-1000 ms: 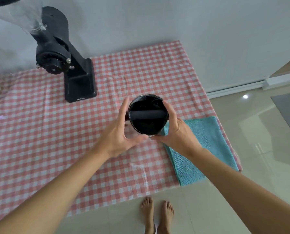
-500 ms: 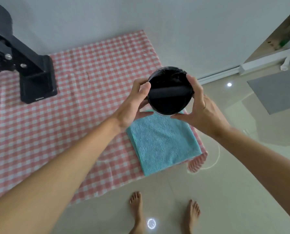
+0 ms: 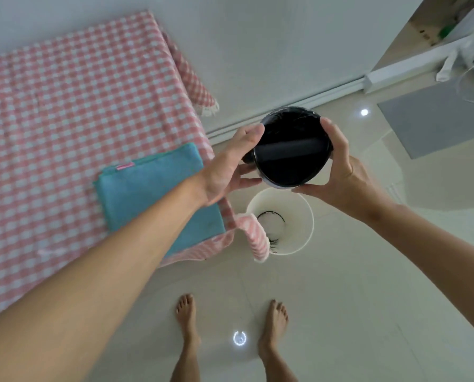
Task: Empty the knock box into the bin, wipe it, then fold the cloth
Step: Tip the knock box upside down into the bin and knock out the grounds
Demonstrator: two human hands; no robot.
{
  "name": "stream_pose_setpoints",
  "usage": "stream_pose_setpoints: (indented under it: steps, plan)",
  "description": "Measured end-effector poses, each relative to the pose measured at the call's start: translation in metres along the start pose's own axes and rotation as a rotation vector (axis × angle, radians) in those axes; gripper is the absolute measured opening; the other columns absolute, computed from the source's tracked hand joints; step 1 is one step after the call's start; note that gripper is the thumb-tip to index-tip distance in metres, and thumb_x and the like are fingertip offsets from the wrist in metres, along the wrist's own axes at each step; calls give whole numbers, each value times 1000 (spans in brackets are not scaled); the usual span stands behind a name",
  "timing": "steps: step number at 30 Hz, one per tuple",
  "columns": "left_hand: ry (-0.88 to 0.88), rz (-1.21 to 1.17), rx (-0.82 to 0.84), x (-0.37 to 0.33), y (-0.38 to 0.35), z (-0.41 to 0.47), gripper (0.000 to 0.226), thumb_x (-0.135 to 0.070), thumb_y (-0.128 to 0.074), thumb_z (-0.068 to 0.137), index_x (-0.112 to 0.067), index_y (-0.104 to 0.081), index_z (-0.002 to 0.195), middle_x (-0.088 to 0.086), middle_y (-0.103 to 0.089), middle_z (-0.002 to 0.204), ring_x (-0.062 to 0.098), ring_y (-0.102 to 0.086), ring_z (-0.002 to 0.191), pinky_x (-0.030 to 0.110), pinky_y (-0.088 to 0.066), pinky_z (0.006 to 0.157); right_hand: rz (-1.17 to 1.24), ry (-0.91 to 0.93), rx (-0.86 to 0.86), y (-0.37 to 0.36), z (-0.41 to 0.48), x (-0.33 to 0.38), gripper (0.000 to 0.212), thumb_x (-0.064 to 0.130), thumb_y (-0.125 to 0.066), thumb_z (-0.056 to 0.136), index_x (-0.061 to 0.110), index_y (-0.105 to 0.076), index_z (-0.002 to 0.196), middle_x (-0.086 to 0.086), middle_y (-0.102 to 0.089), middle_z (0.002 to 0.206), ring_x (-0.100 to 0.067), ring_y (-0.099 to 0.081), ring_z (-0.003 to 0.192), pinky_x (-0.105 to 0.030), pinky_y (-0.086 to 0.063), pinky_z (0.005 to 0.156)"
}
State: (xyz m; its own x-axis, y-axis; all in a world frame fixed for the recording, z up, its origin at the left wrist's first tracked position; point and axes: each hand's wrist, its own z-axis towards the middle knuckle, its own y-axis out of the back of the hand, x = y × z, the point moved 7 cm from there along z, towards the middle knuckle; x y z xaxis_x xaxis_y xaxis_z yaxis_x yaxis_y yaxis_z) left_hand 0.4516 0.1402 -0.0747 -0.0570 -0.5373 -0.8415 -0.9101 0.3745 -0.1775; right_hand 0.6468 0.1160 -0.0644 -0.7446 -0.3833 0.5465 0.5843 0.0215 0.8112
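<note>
The round black knock box (image 3: 291, 150) with a dark bar across its mouth hangs in the air beyond the table's right edge, its opening facing me. My left hand (image 3: 230, 166) grips its left side and my right hand (image 3: 337, 166) grips its right side. Directly below it on the floor stands a white bin (image 3: 302, 216) with a few dark specks inside. A folded teal cloth (image 3: 153, 194) lies at the table's right front corner, partly hidden by my left forearm.
The table carries a pink checked tablecloth (image 3: 65, 111) whose corner hangs over the bin's left rim. My bare feet (image 3: 187, 321) stand on pale glossy tiles. A white wall with a skirting rail runs behind; a grey mat (image 3: 434, 117) lies at the right.
Both hands carried the knock box from above the table rightward past its edge to above the bin. The view swung right, so the grinder left the frame and the bin appeared.
</note>
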Motion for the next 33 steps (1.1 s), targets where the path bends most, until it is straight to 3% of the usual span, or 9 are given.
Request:
stream_pose_setpoints:
  steps: [5, 10, 15, 17, 19, 22, 25, 27, 33]
  plan:
    - [46, -43, 3, 31, -50, 29, 45, -58, -46, 99, -34, -62, 133, -8, -74, 125, 8, -68, 115, 47, -47, 113, -20, -19, 50, 12, -28, -44, 123, 30, -94, 70, 22, -7, 157, -20, -52, 150, -39, -65, 121, -41, -52, 92]
    - [102, -92, -22, 81, -70, 40, 53, -56, -63, 82, -36, -63, 131, -1, -69, 132, 18, -65, 123, 50, -49, 110, -12, -97, 172, -14, -55, -81, 121, 38, -89, 74, 37, 1, 155, -27, -64, 132, -47, -69, 105, -54, -59, 84]
    - [147, -128, -45, 131, -73, 59, 49, -48, -66, 80, -36, -65, 128, -1, -68, 129, 21, -64, 123, 52, -47, 112, -40, -187, 236, -55, -83, -119, 122, 38, -87, 79, 44, 9, 155, -23, -72, 107, -46, -69, 86, -42, -51, 71]
    - [125, -81, -68, 148, -70, 72, 52, -44, -65, 81, -39, -61, 133, 1, -67, 131, 23, -63, 124, 49, -50, 110, -44, -208, 227, -73, -91, -135, 127, 34, -86, 81, 46, 15, 157, -23, -71, 114, -46, -69, 90, -41, -51, 74]
    - [72, -22, -132, 166, -63, 88, 61, -44, -71, 75, -44, -59, 134, 0, -66, 128, 18, -65, 121, 38, -55, 104, -7, -275, 220, -95, -103, -156, 134, 30, -87, 81, 52, 24, 153, -21, -62, 139, -45, -68, 105, -46, -53, 86]
    - [-12, 168, -277, 205, -48, 109, 97, -39, -81, 70, -29, -37, 156, -5, -60, 129, 2, -64, 114, 21, -53, 101, 52, -441, 233, -131, -132, -192, 135, 32, -86, 81, 56, 29, 149, -11, -34, 165, -40, -62, 123, -56, -52, 100]
    - [5, 301, -379, 251, -36, 123, 129, -50, -84, 55, -22, -18, 162, 7, -41, 147, 19, -51, 134, 39, -48, 112, 65, -521, 297, -171, -173, -216, 132, 36, -83, 84, 57, 32, 146, -11, -27, 167, -40, -60, 128, -58, -51, 101]
    - [-11, 362, -382, 277, -31, 132, 133, -51, -85, 51, -20, -17, 161, 0, -33, 145, 22, -44, 139, 46, -46, 113, 73, -552, 359, -198, -198, -225, 129, 38, -80, 86, 58, 33, 145, -8, -25, 168, -39, -59, 129, -56, -50, 103]
    - [-2, 662, -367, 327, -22, 163, 129, -66, -79, 47, -21, -24, 155, -4, -32, 137, 12, -44, 126, 29, -43, 108, 40, -696, 511, -268, -242, -253, 107, 50, -71, 91, 48, 12, 157, -13, -12, 170, -38, -45, 141, -51, -42, 110]
